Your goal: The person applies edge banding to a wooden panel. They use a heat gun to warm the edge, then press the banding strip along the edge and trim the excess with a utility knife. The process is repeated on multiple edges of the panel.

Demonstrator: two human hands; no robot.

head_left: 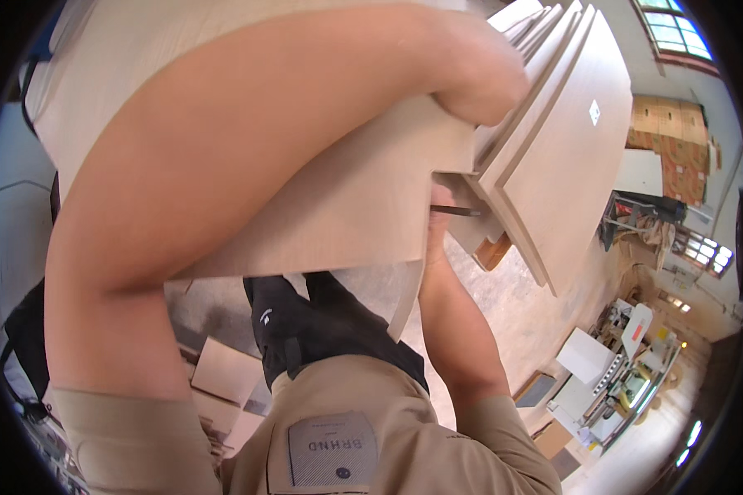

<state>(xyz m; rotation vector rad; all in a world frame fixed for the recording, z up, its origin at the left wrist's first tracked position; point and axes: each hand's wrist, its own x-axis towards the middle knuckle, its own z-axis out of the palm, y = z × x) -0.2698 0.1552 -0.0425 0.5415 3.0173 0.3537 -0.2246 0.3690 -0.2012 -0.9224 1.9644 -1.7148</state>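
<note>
A large pale wooden panel (371, 181) with a notched corner lies in front of me. My left arm stretches across its top, and my left hand (487, 82) is at its far right side, next to the stacked boards (553, 124). That hand is blurred and its fingers are turned away from view. By the notch, my right hand (442, 198) is closed around a thin dark pencil (457, 211), whose tip points right. The panel's edge hides part of this hand.
The stacked boards fan out on the right, one bearing a small white label (594, 112). Cardboard boxes (669, 124) stand against the far right wall. A machine with a white table (588, 356) is at lower right. Loose board pieces (225, 371) lie on the floor at lower left.
</note>
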